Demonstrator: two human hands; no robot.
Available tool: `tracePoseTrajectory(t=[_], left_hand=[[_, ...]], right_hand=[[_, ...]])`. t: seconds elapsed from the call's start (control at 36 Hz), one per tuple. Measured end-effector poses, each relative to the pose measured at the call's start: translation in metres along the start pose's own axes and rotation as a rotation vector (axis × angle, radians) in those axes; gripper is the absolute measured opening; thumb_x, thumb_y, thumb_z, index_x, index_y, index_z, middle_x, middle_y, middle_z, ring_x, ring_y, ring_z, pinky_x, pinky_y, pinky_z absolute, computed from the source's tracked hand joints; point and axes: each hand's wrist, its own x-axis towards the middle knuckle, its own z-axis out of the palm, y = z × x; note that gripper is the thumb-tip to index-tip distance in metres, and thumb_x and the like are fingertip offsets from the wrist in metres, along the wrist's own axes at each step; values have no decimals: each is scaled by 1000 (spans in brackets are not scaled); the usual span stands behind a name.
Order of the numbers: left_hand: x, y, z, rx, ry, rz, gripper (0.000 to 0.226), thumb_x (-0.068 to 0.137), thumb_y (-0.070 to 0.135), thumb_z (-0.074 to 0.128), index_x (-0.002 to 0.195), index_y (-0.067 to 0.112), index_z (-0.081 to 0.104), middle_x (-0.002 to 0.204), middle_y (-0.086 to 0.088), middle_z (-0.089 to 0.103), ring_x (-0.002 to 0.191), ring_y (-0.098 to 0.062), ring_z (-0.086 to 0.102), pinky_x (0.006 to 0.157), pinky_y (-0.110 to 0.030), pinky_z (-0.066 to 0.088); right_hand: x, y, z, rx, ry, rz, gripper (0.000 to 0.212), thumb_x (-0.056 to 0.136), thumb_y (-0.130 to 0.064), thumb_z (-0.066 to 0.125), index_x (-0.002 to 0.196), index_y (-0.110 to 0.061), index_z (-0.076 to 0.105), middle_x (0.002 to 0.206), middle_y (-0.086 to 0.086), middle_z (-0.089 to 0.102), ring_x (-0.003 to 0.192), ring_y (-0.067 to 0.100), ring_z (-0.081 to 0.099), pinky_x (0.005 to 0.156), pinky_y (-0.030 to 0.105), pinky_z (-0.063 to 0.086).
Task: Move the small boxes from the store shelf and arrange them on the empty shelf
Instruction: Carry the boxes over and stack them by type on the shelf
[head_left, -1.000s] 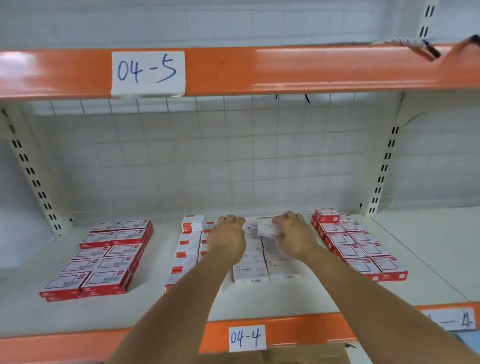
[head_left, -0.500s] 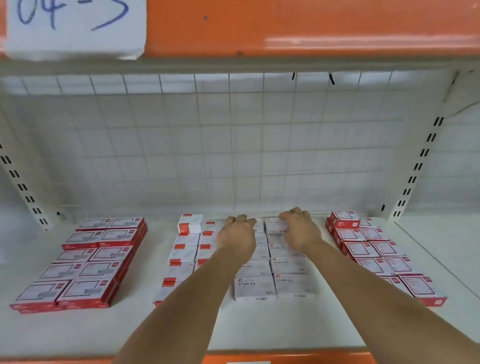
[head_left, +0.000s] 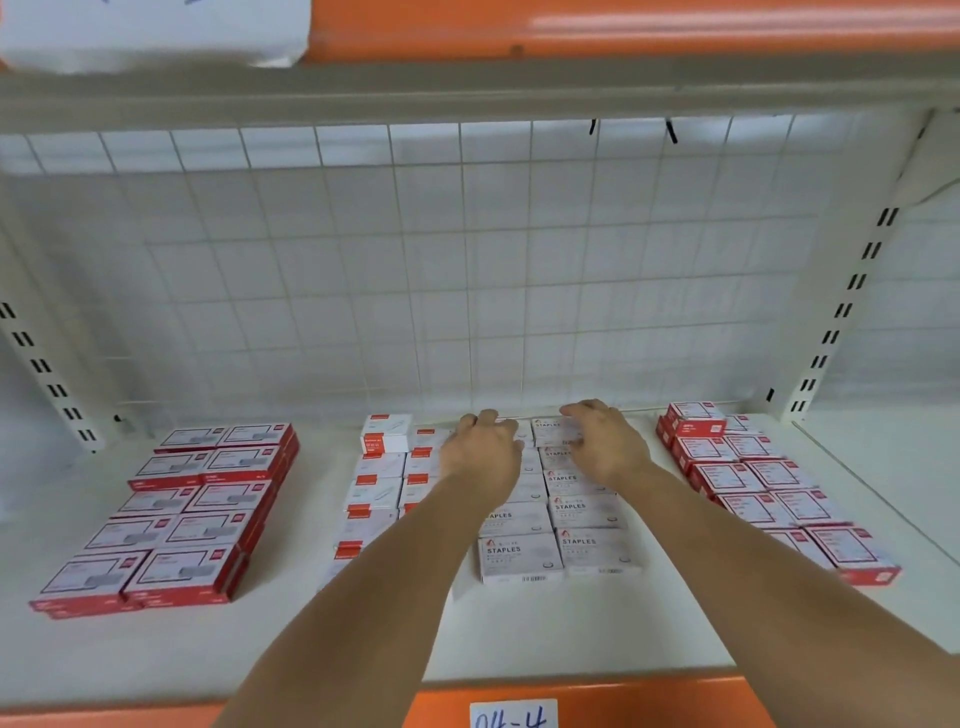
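Two rows of white boxes marked STAPLES (head_left: 519, 558) run from front to back in the middle of the white shelf (head_left: 545, 634). My left hand (head_left: 485, 452) rests with bent fingers on the rearmost boxes of the left row. Over the rearmost box of the right row (head_left: 550, 431) lies my right hand (head_left: 608, 447), fingers relaxed and spread, touching its top. Neither hand lifts a box. My forearms hide part of the left row.
White-and-red boxes (head_left: 379, 467) lie just left of the staples rows. Stacked red boxes sit at the left (head_left: 208, 499) and right (head_left: 753, 478). A wire mesh (head_left: 467, 260) closes the back. An orange beam (head_left: 623, 26) hangs overhead; label 04-4 (head_left: 514, 717) marks the front edge.
My right hand carried a white box to the back of the right row and set it down. Both hands now lie on the rearmost boxes. The camera moved closer and lower.
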Motion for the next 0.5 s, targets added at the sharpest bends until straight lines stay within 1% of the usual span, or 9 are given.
tracePoseTrajectory(t=[0.08, 0.22, 0.31, 0.39, 0.42, 0.5], left_hand=[[1, 4, -3, 49, 45, 47, 43, 103, 35, 30, 142, 19, 41, 147, -2, 37, 135, -21, 32, 106, -36, 32], [0, 27, -7, 12, 49, 122, 44, 103, 38, 29, 142, 20, 40, 146, -1, 37, 135, -21, 30, 108, -36, 29], [-1, 48, -6, -7, 44, 188, 45, 103, 39, 29, 143, 20, 39, 146, -1, 38, 135, -21, 30, 108, -35, 27], [-2, 74, -3, -24, 28, 260, 45, 103, 39, 30, 143, 20, 39, 145, -2, 40, 134, -21, 31, 108, -35, 27], [-4, 83, -2, -28, 23, 282, 45, 102, 38, 31, 142, 20, 39, 145, -2, 40, 134, -21, 31, 108, -36, 26], [-9, 113, 2, -36, 8, 356, 45, 102, 39, 32, 142, 19, 40, 145, -3, 41, 134, -22, 32, 107, -36, 27]], right_hand=[[-9, 2, -5, -6, 25, -2, 52, 92, -13, 52, 143, -17, 41, 147, 3, 38, 133, 23, 37, 102, 36, 39], [-30, 16, -21, -66, 104, 7, 50, 93, -21, 54, 141, -17, 43, 144, 3, 44, 129, 24, 43, 101, 35, 41], [-47, 31, -34, -73, 168, 54, 46, 95, -24, 53, 140, -18, 45, 142, 1, 47, 127, 23, 45, 97, 34, 43], [-67, 50, -45, -82, 222, 120, 38, 95, -26, 50, 132, -18, 52, 131, 4, 55, 119, 25, 50, 89, 33, 44], [-75, 57, -49, -94, 234, 152, 37, 95, -28, 49, 131, -18, 53, 130, 4, 56, 118, 25, 50, 89, 34, 44], [-101, 82, -64, -136, 227, 248, 43, 96, -34, 48, 137, -21, 48, 135, 3, 53, 123, 24, 48, 95, 34, 42]])
